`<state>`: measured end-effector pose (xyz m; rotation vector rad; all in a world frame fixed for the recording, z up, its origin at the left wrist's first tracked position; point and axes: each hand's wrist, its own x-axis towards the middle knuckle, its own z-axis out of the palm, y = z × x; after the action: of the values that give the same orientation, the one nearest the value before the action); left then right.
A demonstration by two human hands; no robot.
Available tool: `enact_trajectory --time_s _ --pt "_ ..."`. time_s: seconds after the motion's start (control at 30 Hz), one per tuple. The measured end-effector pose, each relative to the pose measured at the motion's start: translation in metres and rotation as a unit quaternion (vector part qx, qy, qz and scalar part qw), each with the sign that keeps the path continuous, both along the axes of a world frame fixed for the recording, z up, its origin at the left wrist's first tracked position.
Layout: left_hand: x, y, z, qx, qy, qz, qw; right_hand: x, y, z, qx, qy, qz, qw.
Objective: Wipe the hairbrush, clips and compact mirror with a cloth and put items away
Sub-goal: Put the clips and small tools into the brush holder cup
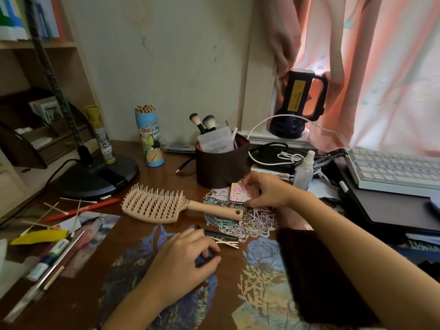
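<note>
Compact mirror (241,192), at one o'clock from the hairbrush (166,206), is pinched by the right hand (266,190) while the left hand (188,256) grips dark clips (223,241); wiping likely follows, needing a cloth.

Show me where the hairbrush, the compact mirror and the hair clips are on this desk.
hairbrush (152,206): head view, on the middle of its bristled paddle.
compact mirror (240,192): head view, on its pink patterned lid.
hair clips (227,241): head view, on the metal prongs right of the left hand.
</note>
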<state>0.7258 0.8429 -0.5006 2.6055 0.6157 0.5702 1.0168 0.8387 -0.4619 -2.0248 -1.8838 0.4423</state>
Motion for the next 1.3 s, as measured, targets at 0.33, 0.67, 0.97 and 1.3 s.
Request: enact_trajectory --time_s 0.33,0.67,0.97,1.3 --pt "-0.001 0.000 -0.001 0.010 -0.012 0.001 1.000 -0.005 0.002 0.007 -0.045 -0.063 -0.006 0.997" --pt "-0.002 0.000 0.000 0.016 -0.041 -0.004 0.999 -0.065 -0.024 0.047 0.130 -0.016 0.019 0.991" --pt "-0.012 0.004 0.000 0.012 -0.086 0.034 0.996 -0.116 -0.062 0.014 0.056 -0.012 0.073 0.996" --pt "-0.025 0.010 0.007 0.025 -0.078 0.105 0.991 -0.124 -0.063 -0.003 0.046 -0.026 0.032 0.998"
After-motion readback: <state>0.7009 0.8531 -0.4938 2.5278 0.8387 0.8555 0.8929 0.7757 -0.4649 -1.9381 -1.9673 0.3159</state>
